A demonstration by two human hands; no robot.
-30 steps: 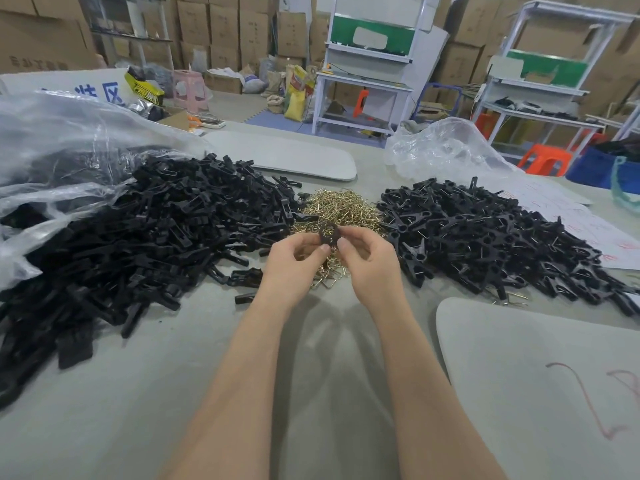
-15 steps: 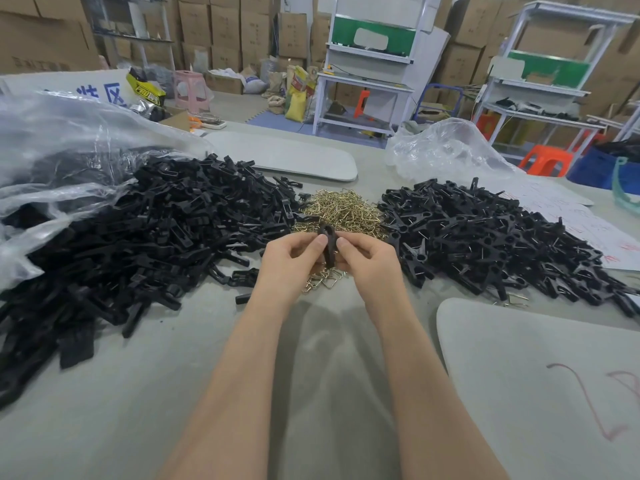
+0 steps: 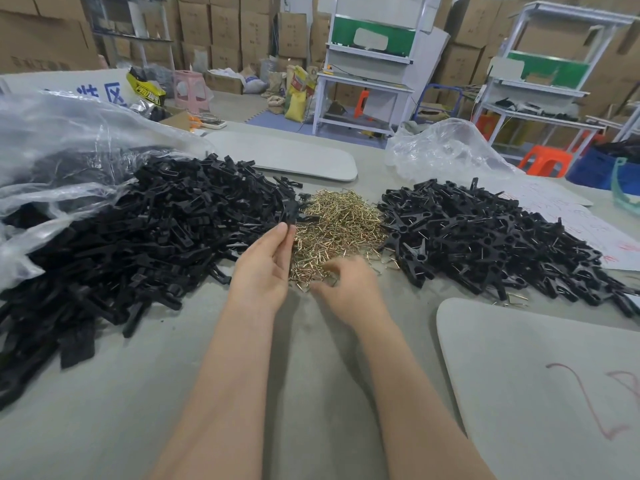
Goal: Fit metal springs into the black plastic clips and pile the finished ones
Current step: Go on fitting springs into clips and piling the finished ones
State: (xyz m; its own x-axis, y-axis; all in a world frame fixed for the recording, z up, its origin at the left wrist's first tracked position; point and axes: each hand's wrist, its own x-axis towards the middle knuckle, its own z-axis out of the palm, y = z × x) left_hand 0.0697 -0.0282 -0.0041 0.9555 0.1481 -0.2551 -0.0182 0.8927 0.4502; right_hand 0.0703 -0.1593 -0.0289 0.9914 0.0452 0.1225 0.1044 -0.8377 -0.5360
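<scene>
My left hand (image 3: 265,271) pinches one black plastic clip (image 3: 290,212) at its lower end and holds it upright over the left edge of the brass spring heap (image 3: 341,220). My right hand (image 3: 349,289) is blurred. It is lowered onto the near edge of the springs with its fingers curled down, and whether it holds a spring is unclear. A big pile of loose black clips (image 3: 138,233) lies to the left. A second pile of black clips (image 3: 485,240), with metal springs showing in them, lies to the right.
A clear plastic bag (image 3: 59,150) covers the left pile's far side, and another bag (image 3: 446,150) lies behind the right pile. Grey boards lie at the back (image 3: 284,155) and near right (image 3: 540,382). Paper with red writing (image 3: 595,233) is far right.
The two hands, which held the clip together, have parted. The left hand keeps the clip and has lifted it a little left; the right hand has dropped onto the springs.
</scene>
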